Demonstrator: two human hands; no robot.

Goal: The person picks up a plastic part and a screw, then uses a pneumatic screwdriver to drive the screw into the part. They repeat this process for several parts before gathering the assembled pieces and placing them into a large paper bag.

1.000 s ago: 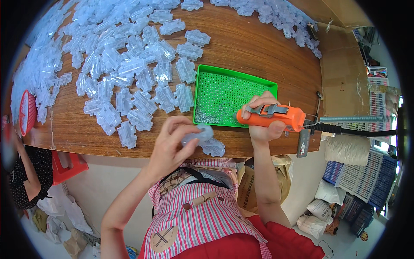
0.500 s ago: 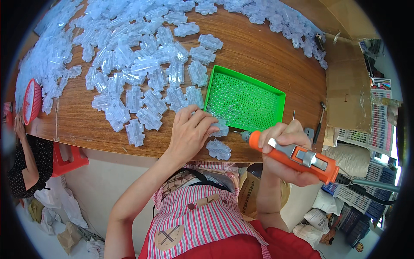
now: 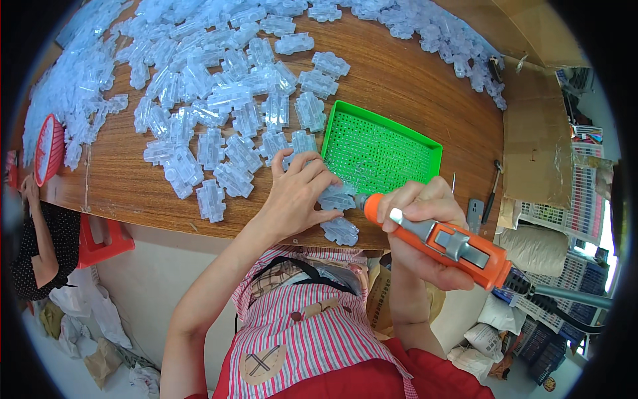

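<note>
My left hand (image 3: 292,199) rests at the table's near edge, its fingers and thumb closed about a clear plastic casing (image 3: 337,197). In my right hand (image 3: 428,209) is an orange electric screwdriver (image 3: 458,247), pointed left. Its front end meets the right end of that casing; the bit itself is hidden. A second clear casing (image 3: 340,231) lies just below, by the table edge. Behind my hands sits a green perforated tray (image 3: 389,124) with small metal pieces, apparently screws (image 3: 364,167), scattered in its near left part.
Many loose clear casings (image 3: 242,120) cover the table's left and far side. A cardboard box (image 3: 535,139) stands to the right, near a black-handled tool (image 3: 493,191) and a small grey object (image 3: 474,214). At far left are a red basket (image 3: 50,149) and another person's arm (image 3: 43,236).
My right hand has brought the screwdriver left, closing the gap to the casing. My left thumb has shifted down along the casing's near side. The tray has hardly moved.
</note>
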